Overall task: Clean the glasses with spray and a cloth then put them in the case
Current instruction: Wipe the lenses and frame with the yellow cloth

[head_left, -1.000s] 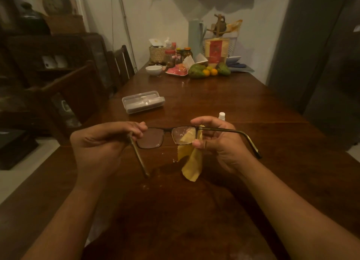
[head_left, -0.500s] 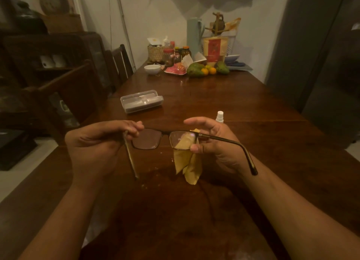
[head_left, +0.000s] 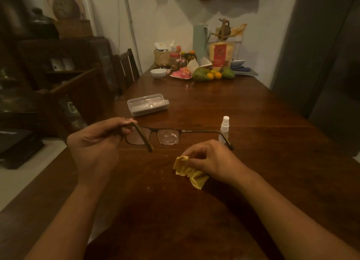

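Dark-framed glasses (head_left: 169, 136) hang above the wooden table (head_left: 253, 178), arms unfolded; my left hand (head_left: 97, 143) pinches them at the left hinge. White specks show on the right lens. My right hand (head_left: 212, 160) is lower, near the tabletop, and grips a crumpled yellow cloth (head_left: 190, 172), apart from the glasses. A small clear spray bottle (head_left: 224, 128) with a white cap stands upright just beyond the right temple arm. The clear plastic glasses case (head_left: 147, 104) lies shut on the table, farther back and left.
Wooden chairs (head_left: 124, 68) line the table's left side. At the far end sit a white bowl (head_left: 158, 73), fruit (head_left: 213, 74), jars and a basket. A dark cabinet (head_left: 319, 65) stands to the right.
My right hand has let go of the right lens and dropped with the cloth toward the table. The glasses stay in my left hand. The spray bottle is now fully visible.
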